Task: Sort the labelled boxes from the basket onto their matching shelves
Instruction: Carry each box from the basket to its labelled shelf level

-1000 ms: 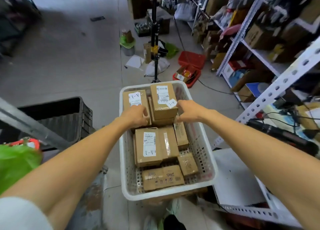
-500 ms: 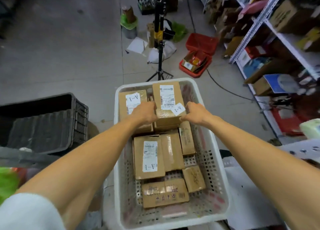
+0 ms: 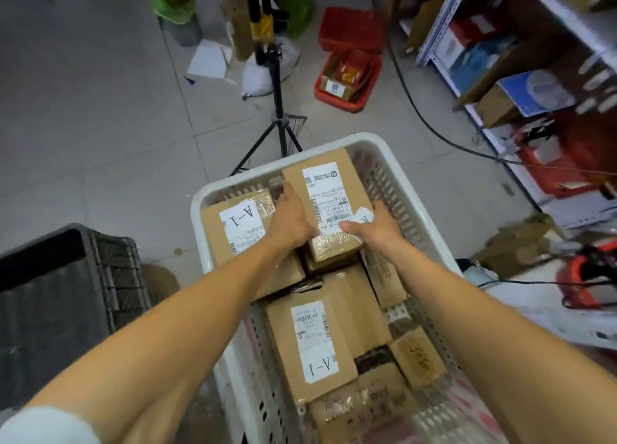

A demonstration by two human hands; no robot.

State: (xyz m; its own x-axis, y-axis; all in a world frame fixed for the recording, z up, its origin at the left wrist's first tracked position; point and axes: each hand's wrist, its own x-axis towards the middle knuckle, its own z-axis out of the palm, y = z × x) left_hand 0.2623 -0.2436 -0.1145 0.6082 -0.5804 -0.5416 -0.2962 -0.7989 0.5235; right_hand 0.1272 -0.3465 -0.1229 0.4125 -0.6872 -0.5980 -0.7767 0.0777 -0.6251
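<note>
Cardboard, taped and brown, the parcel box (image 3: 325, 189) in question sits at the far end of the white plastic basket (image 3: 200, 203), on top of the other boxes; whether it has left them cannot be told. Its long axis runs near to far, the far end leaning a little left. The left hand (image 3: 293, 219) lies along its left long side with fingers wrapped to the edge. The right hand (image 3: 374, 226) clasps the near right corner, its thumb over a small white tag (image 3: 363, 214) that is too covered to read. So both hands grip this one box across its short width, one on each side, neither nearer than the other.

That squeeze suits a straight lift up. The metal shelving (image 3: 440, 22) stands to the right and farther off, so the carry would likely swing right, with the right arm leading.

Two more boxes show the label A-1: one just left of the held box (image 3: 240, 223), one nearer in the basket (image 3: 314, 340).
</note>
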